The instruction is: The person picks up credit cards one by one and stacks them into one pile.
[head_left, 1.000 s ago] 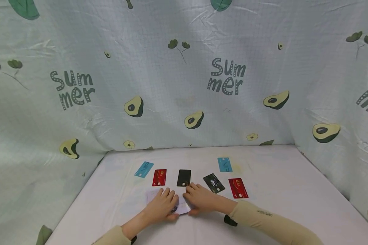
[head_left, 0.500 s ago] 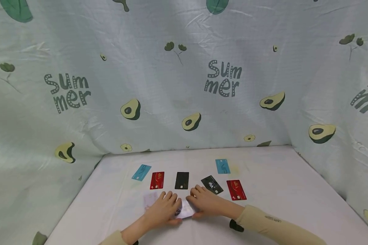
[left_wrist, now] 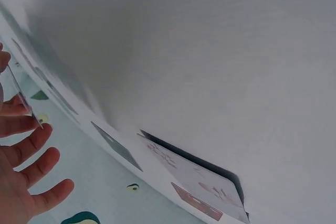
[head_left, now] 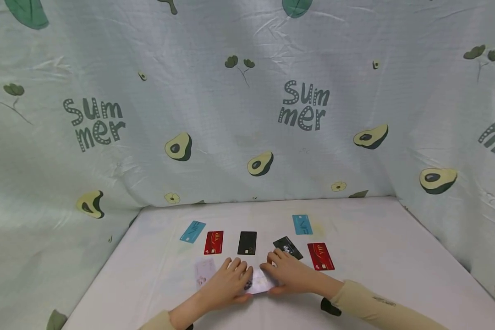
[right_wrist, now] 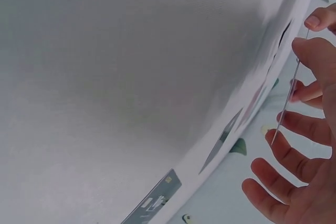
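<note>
Both hands hold a thin, pale lilac flat piece point(head_left: 261, 282) with a dark printed patch, near the front of the table. My left hand point(head_left: 228, 285) pinches its left side between thumb and fingers, while my right hand point(head_left: 289, 273) pinches the right edge. Seen edge-on in the right wrist view, the piece point(right_wrist: 287, 100) looks like a clear, stiff sheet raised off the table. Whether it is a card or a sleeve cannot be told. Left of my left hand lies a similar pale piece point(head_left: 205, 271) with pinkish print; the left wrist view shows this printed piece point(left_wrist: 197, 174) with a dark edge.
Beyond the hands lie a blue card point(head_left: 193, 232), a red card point(head_left: 213, 242), a black card point(head_left: 247, 243), a tilted black VIP card point(head_left: 288, 247), another blue card point(head_left: 302, 224) and another red card point(head_left: 321, 256). An avocado-print cloth point(head_left: 214, 114) hangs behind the white table point(head_left: 363, 229).
Both hands have shifted to the right together with the pale piece between them. The similar piece at the left has come into fuller view. The cards have stayed where they lay.
</note>
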A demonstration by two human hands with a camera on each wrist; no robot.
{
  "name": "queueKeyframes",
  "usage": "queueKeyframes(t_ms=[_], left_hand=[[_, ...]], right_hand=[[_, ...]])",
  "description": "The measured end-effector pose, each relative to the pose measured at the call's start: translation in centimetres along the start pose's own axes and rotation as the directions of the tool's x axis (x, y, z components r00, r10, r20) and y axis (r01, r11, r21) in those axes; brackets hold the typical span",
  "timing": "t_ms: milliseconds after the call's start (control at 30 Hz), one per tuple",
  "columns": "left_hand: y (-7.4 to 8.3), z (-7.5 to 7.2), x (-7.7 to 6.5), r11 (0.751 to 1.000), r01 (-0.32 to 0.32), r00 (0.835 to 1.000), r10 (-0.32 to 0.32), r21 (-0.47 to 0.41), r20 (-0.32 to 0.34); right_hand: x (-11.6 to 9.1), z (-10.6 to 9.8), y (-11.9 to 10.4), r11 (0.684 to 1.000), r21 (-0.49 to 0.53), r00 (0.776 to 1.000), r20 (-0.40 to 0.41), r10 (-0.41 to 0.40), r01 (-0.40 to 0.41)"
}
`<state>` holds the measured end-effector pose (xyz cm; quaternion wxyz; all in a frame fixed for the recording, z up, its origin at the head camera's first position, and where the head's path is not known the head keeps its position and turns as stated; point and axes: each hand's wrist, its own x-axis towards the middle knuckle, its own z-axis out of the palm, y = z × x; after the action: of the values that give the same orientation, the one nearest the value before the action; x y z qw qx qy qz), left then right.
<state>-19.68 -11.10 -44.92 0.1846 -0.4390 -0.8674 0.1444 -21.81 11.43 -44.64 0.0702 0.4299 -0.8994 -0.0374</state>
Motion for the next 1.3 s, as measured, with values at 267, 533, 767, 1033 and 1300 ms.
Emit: queueKeyframes(t_ms=[267, 533, 767, 1033, 1300], left_hand=[[0.4, 0.2, 0.6, 1.0, -0.017, 0.999, 0.018, 0.019, -0.035], [0.5, 0.3, 1.3, 0.999, -0.032, 0.997, 0.034, 0.027, -0.073], [0.5, 0.6, 1.7, 0.999, -0.038, 0.998, 0.038, 0.003, -0.058], [0.4, 1.2, 1.9, 0.999, -0.042, 0.997, 0.043, 0.011, -0.067], [0.2, 1.4, 2.0, 0.999, -0.049, 0.998, 0.048, -0.01, -0.033]], right_hand=[[-1.0, 0.1, 0.3, 0.999, 0.007, 0.999, -0.007, 0.031, -0.031], [-1.5, 0.7, 0.6, 0.999, -0.012, 0.997, -0.054, 0.052, -0.052], [-1.7, 0.8, 0.9, 0.998, -0.014, 0.995, -0.077, 0.064, -0.065], [-1.8, 0.7, 1.1, 0.997, -0.023, 0.996, -0.048, 0.076, -0.078], [-1.9, 0.9, 1.1, 0.996, -0.011, 0.996, -0.029, 0.089, -0.089]])
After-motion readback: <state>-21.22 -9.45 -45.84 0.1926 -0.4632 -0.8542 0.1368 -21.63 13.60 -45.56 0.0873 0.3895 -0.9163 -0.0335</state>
